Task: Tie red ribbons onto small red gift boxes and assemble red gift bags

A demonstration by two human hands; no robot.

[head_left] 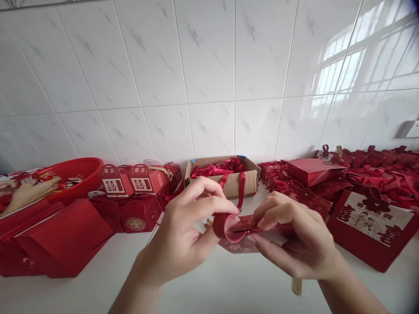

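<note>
In the middle of the head view, a small dark-red gift box (240,248) is held up above the white counter. A curved red strap (220,229) forms a loop at its top. My left hand (186,235) is closed on the bend of this strap, thumb below and fingertips above. My right hand (294,237) pinches the top edge of the box, where the strap's end and a small gold stud show between thumb and fingers. The right part of the box is hidden behind my right hand.
Behind my hands stands a cardboard box (225,185) of red ribbons. Left are a red basin (93,174), another person's hand (31,194) and a large red box (73,237). Right are piled red boxes and a printed gift box (356,235). A gold strap (297,286) lies near my right wrist.
</note>
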